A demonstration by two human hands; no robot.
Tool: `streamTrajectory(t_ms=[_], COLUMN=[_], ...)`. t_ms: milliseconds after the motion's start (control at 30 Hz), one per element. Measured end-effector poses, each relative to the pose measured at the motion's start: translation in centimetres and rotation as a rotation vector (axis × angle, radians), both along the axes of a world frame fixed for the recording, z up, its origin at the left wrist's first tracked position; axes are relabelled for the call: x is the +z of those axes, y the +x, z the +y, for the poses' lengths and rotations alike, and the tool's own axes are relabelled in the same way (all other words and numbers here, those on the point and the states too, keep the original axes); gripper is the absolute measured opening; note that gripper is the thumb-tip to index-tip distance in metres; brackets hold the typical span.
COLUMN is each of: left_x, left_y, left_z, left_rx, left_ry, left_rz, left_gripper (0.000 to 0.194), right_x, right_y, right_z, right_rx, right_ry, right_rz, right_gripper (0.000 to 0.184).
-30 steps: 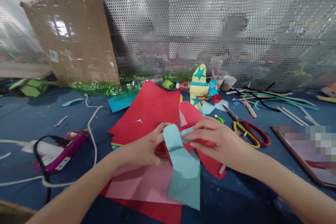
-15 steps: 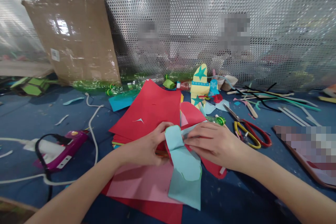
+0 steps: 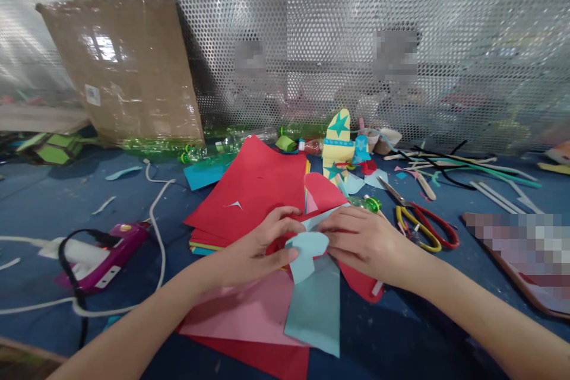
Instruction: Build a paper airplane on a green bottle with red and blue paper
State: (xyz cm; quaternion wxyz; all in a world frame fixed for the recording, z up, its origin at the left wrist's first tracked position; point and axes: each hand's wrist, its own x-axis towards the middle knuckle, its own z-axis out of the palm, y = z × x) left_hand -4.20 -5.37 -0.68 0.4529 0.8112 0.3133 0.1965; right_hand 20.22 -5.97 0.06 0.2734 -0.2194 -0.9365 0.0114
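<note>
My left hand (image 3: pixel 271 240) pinches a light blue paper cutout (image 3: pixel 307 244) between thumb and fingers; its rounded end is bent over toward me. My right hand (image 3: pixel 365 237) is closed at the cutout's right side, with its fingertips partly hidden behind the light blue paper. Below both hands hangs a larger pale blue piece of paper (image 3: pixel 314 314), lying over a pink sheet (image 3: pixel 244 314). A red paper cutout (image 3: pixel 363 282) shows under my right hand. Behind my left hand lies a stack of red paper (image 3: pixel 262 181).
Scissors (image 3: pixel 427 225) with red and yellow handles lie to the right, near a phone (image 3: pixel 503 261). A purple power strip (image 3: pixel 116 255) with white cables sits left. A yellow paper figure with stars (image 3: pixel 338 142), bottles (image 3: pixel 231 141) and cardboard (image 3: pixel 129 71) stand at the back.
The light blue cutout, flat and stretched toward me before, is now folded up with its rounded end raised. My left thumb has moved right onto it; my right hand has barely shifted.
</note>
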Motion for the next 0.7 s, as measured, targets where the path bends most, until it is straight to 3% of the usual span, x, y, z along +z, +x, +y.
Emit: streamTrajectory(t_ms=[200, 433, 700], left_x=[-0.1, -0.3, -0.8], left_y=[-0.2, 0.8, 0.4], left_z=[0.2, 0.4, 0.3], left_rx=[0.043, 0.162, 0.103], left_ry=[0.022, 0.247, 0.313], left_rz=[-0.154, -0.119, -0.111], left_gripper=[0.048, 0.014, 0.010], right_x=[0.0, 0.1, 0.0], right_y=[0.1, 0.0, 0.0], right_z=[-0.1, 0.0, 0.1], right_rx=[-0.009, -0.006, -0.021], right_ry=[-0.004, -0.010, -0.013], right_rz=[-0.012, -0.032, -0.042], right_gripper=[0.020, 0.023, 0.024])
